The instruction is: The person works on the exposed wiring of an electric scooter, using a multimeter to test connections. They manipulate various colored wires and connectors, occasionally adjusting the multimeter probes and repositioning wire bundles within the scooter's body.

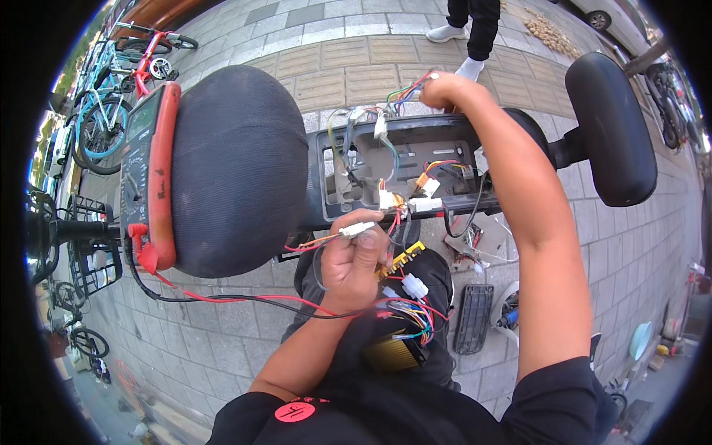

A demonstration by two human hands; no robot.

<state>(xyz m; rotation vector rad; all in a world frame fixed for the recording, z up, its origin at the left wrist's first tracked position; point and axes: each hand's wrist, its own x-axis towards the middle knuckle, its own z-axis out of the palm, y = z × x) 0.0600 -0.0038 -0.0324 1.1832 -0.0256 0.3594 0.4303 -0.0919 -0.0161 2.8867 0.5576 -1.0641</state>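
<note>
A scooter's open black frame tray (415,139) lies before me, with wires and white plugs along its edges. My left hand (350,268) pinches a white wire connector (357,230) with orange and red leads, just off the tray's near edge. Over the far edge, my right hand (443,90) is closed on a bundle of coloured wires (405,94); its fingertips are partly hidden. On my lap lies a gold finned controller (397,351) with a loom of coloured wires and a white plug (415,286). A yellow toothed piece (403,258) sits beside my left hand.
An orange multimeter (160,178) stands against the padded seat (239,170), its red and black leads running toward my left wrist. A backrest (612,130) is at the right. A black cover (475,319) lies on the paving. Someone's legs (483,30) stand beyond; bicycles (104,111) are parked left.
</note>
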